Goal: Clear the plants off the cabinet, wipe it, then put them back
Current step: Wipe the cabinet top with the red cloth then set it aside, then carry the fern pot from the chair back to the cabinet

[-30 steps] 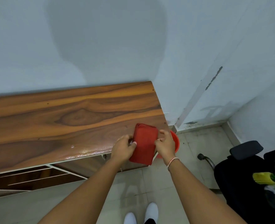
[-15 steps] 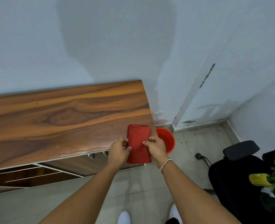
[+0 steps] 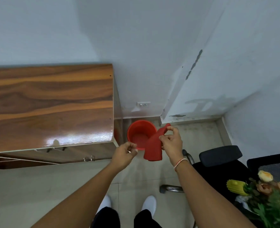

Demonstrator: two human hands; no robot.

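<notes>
The wooden cabinet (image 3: 50, 102) stands against a pale wall, its worktop bare and glossy near the front edge, with a red bucket (image 3: 140, 134) on the floor just beside its right end. My right hand (image 3: 171, 142) pinches a red cloth (image 3: 153, 148) over the bucket; my left hand (image 3: 123, 153) is loosely curled, gripping nothing. The plants (image 3: 267, 193) sit on a black chair (image 3: 221, 159) at my right

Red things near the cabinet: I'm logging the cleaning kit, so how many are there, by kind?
Cloth: 1, pinched in the right hand
Bucket: 1, on the floor beside the cabinet
Total: 2
</notes>
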